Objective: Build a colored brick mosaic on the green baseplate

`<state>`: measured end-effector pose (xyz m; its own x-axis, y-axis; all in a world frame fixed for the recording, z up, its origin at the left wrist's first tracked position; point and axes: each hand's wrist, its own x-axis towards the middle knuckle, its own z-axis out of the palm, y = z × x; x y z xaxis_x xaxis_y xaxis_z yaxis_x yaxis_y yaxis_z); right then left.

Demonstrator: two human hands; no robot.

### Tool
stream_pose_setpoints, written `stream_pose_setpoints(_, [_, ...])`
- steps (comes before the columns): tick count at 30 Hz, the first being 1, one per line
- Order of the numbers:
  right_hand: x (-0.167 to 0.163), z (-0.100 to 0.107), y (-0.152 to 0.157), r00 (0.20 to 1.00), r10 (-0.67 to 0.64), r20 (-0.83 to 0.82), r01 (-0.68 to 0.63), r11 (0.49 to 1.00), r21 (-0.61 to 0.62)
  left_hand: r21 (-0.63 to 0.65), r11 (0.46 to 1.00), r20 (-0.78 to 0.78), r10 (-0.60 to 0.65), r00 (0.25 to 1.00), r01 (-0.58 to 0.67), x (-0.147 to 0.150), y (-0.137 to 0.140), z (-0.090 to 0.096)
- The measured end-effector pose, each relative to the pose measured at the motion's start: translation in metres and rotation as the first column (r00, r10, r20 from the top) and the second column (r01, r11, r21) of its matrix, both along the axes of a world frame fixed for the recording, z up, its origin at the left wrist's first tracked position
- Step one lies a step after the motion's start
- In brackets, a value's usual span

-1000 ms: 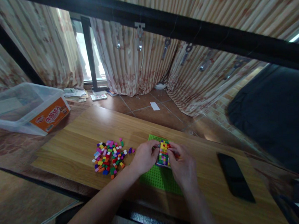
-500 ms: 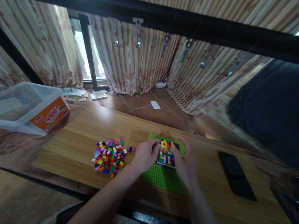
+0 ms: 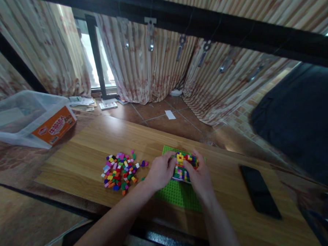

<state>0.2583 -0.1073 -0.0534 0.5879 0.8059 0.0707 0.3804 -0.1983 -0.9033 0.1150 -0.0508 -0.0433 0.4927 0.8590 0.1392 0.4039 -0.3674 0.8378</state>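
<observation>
A multicoloured block of small toy bricks (image 3: 180,170) sits over the upper part of a green studded baseplate (image 3: 178,195). My left hand (image 3: 161,171) is closed at the block's left edge, thumb and fingers against it. From the right, my right hand (image 3: 202,178) grips the same block, its thumb lying over the brick tops and its fingers around the far right corner. The hands cover the block's sides. A heap of loose toy bricks (image 3: 119,171) in many colours lies left of my left hand.
A black phone (image 3: 259,191) rests on the wooden table (image 3: 91,149) at the right. Beyond the table's left end stands a clear plastic bin (image 3: 24,134) with an orange label. A dark bar (image 3: 175,17) crosses above, with metal clips hanging below it.
My right hand has shifted slightly left and up, and its thumb reaches further over the bricks. My left hand stays nearly where it was at the block's left edge.
</observation>
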Motion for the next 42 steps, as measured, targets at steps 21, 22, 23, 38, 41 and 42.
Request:
stream_pose_setpoints(21, [0.002,-0.002,0.004,0.991,0.001,-0.134,-0.001,1.000,-0.001,0.012,1.000,-0.030,0.012,0.999,-0.012,0.001,-0.004,0.003])
stream_pose_setpoints(22, [0.001,-0.002,0.004,0.991,0.003,-0.132,-0.003,1.000,-0.001,0.009,1.000,-0.034,0.014,0.999,-0.013,0.001,-0.004,0.003])
stream_pose_setpoints(23, [0.001,-0.001,0.004,0.992,0.003,-0.129,-0.004,1.000,-0.001,0.006,1.000,-0.037,0.015,0.999,-0.015,0.001,-0.004,0.003])
stream_pose_setpoints(38, [0.001,-0.001,0.005,0.994,0.001,-0.111,-0.003,1.000,-0.023,0.068,0.998,-0.114,0.010,0.993,-0.003,-0.002,-0.002,0.004])
stream_pose_setpoints(41, [0.003,-0.008,0.005,0.991,0.025,-0.129,-0.026,1.000,-0.009,0.107,0.994,-0.220,-0.012,0.975,0.037,-0.023,0.014,0.012])
stream_pose_setpoints(42, [0.004,-0.010,0.005,0.990,0.035,-0.133,-0.035,0.999,-0.001,0.100,0.994,-0.239,-0.023,0.971,0.048,-0.034,0.021,0.015])
